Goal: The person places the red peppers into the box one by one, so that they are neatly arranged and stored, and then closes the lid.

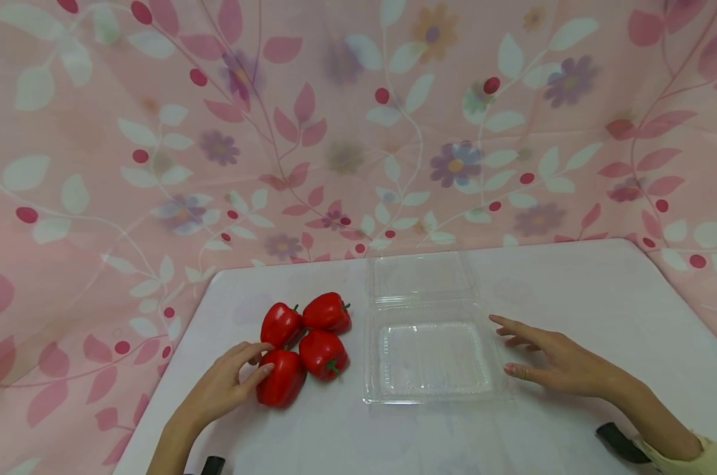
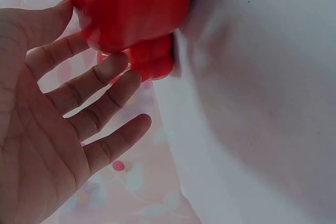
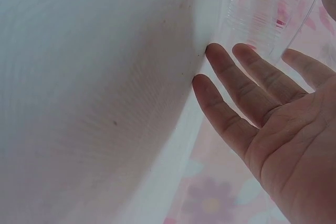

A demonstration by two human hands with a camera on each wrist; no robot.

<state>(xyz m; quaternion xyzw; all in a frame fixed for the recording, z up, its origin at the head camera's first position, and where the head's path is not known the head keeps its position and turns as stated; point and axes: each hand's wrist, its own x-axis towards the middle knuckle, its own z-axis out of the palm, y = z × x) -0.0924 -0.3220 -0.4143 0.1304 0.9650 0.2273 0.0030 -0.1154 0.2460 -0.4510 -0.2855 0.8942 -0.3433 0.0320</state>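
Several glossy red bell peppers with green stems lie bunched on the left of the table in the head view. My left hand [image 1: 230,382] is at the nearest pepper [image 1: 282,379], its thumb and index fingertips right at the left side. In the left wrist view, the left hand [image 2: 63,108] has its fingers spread and loosely extended beside the pepper [image 2: 134,9]. A clear plastic clamshell box [image 1: 435,399] stands with its lid raised at the far side. Right of the box my right hand [image 1: 548,359] hovers with relaxed, parted fingers and holds nothing.
The other peppers are a back-left one [image 1: 281,323], a back-right one [image 1: 327,313] and one [image 1: 322,355] nearer the box. A white cloth covers the table [image 1: 572,290]. Behind it hangs a pink floral curtain [image 1: 346,132].
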